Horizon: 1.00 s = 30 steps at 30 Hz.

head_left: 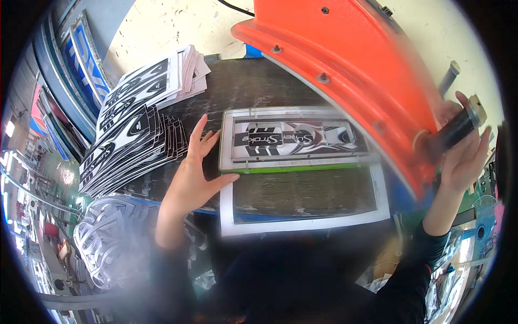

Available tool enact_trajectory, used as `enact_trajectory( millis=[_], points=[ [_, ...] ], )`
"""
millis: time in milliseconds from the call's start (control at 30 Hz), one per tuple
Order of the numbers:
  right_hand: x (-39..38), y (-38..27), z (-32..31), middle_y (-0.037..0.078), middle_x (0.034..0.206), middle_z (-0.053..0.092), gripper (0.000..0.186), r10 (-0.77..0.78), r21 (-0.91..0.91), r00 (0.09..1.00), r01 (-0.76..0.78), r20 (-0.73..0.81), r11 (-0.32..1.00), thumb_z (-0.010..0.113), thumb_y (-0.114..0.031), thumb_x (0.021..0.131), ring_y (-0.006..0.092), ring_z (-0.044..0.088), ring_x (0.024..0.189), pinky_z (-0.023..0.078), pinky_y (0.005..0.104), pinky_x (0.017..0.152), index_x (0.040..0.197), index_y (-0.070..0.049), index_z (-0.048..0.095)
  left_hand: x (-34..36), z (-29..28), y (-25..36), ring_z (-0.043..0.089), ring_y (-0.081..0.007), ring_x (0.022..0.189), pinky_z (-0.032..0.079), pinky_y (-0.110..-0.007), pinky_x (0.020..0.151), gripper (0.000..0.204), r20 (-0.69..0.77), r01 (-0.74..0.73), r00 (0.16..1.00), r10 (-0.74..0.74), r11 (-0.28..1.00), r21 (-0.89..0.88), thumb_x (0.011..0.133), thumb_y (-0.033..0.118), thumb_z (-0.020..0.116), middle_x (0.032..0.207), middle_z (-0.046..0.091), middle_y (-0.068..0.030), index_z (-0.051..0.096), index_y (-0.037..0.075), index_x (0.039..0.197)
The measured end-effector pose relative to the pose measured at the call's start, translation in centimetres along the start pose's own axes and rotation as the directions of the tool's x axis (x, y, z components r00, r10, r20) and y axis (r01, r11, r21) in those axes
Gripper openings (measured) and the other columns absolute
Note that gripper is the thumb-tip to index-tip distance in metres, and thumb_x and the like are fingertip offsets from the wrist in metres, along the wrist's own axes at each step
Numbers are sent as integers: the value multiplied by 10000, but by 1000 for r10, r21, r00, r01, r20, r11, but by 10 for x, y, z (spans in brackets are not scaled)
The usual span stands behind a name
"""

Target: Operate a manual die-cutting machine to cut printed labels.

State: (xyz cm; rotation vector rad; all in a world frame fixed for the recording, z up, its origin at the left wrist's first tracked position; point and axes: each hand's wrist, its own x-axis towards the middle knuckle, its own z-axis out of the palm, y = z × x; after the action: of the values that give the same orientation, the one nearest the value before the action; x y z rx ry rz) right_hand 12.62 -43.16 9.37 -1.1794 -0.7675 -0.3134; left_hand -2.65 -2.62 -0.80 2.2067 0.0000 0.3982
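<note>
A flat rectangular cutting die (292, 168) with a green lower edge lies on the dark worktable, over a black-and-white printed sheet. At its left end is my left hand (189, 170), fingers spread, the thumb at the near left corner. Over the die's right end reaches the red swing arm (345, 70) of a press. My right hand (463, 156) is at the arm's black handle (456, 129), its fingers stretched out on either side and partly hidden behind it. Nearer me, a white paper frame (307, 223) with a cut-out middle sticks out from under the die.
Left of the die stands a fanned stack of black-and-white printed pieces (135, 143), with more printed sheets (156, 81) behind it. Curled paper offcuts (105, 237) are heaped below the table's left edge. A second black handle (449, 78) shows behind the red arm.
</note>
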Motion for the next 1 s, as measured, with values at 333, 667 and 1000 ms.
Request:
enact_trajectory(
  millis=[333, 667, 1000],
  points=[
    [71, 44, -76, 35, 709, 510, 312, 6, -68, 844, -50, -536, 996, 617, -322, 907, 112, 482, 606, 412, 226, 562, 936, -18, 551, 0, 0, -2, 337, -323, 1363, 240, -418, 1112, 1085, -3, 29, 1000, -29, 999, -39, 629, -15, 771, 1350, 482, -244, 124, 92, 1494],
    [86, 57, -90, 54, 712, 573, 402, -190, -409, 784, -88, -590, 908, 666, -368, 858, 119, 544, 604, 448, 238, 579, 998, 1, 591, 1, 0, 2, 348, -304, 1357, 174, -408, 1131, 1104, -7, 44, 999, -45, 993, -114, 576, -85, 721, 1329, 506, -244, 126, 57, 1495],
    [-36, 81, 64, 113, 1087, 605, 495, 153, -792, 828, 437, 539, 427, 798, -325, 679, 310, 562, 1056, 345, 460, 1038, 1047, -47, 619, 3, -2, 0, 334, -362, 1361, 282, -415, 1097, 1100, 41, -5, 999, 3, 999, 34, 652, 40, 797, 1353, 474, -258, 96, 110, 1496]
  ],
)
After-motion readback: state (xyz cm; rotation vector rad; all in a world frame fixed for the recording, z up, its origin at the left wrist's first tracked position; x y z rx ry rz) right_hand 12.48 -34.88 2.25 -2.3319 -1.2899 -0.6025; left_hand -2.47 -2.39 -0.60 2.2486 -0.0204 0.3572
